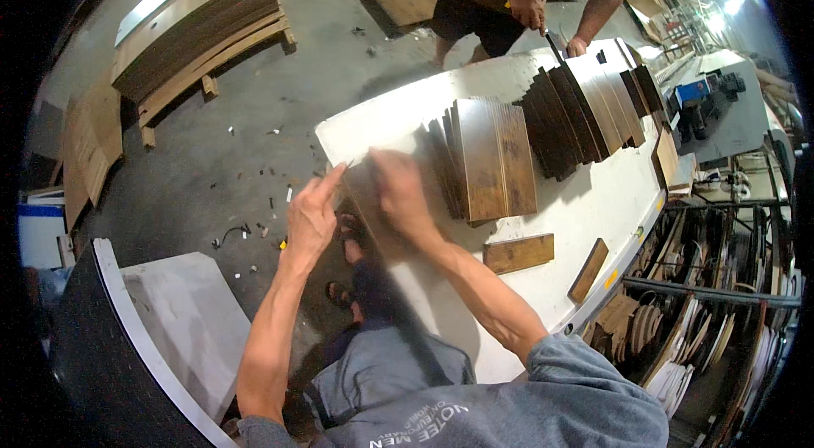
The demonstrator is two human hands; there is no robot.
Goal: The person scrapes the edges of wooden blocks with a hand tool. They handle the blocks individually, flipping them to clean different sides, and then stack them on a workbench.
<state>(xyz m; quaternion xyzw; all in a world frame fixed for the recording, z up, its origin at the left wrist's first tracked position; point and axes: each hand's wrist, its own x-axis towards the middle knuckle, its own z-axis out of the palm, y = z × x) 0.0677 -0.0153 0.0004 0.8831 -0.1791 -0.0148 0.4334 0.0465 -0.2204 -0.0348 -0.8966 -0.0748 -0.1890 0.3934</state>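
Near the left end of the white table [441,325], my left hand [312,217] is closed, its fingertips at the far corner of a dark brown board [366,209]. The board is partly blurred and reaches over the table's edge. My right hand [400,198] is above the board, smeared by motion, so its fingers cannot be made out. Just right of it, a stack of brown wooden boards [492,160] leans in a fanned row. Two small brown wood pieces, one flat [519,253] and one narrow [588,271], lie nearer me.
Across the table a co-worker's hands [551,24] work with a dark tool at another row of boards [585,109]. Racks of panels [678,329] stand to the right. A pallet of stacked panels [203,33] sits at the far left. Scraps litter the grey floor [254,168].
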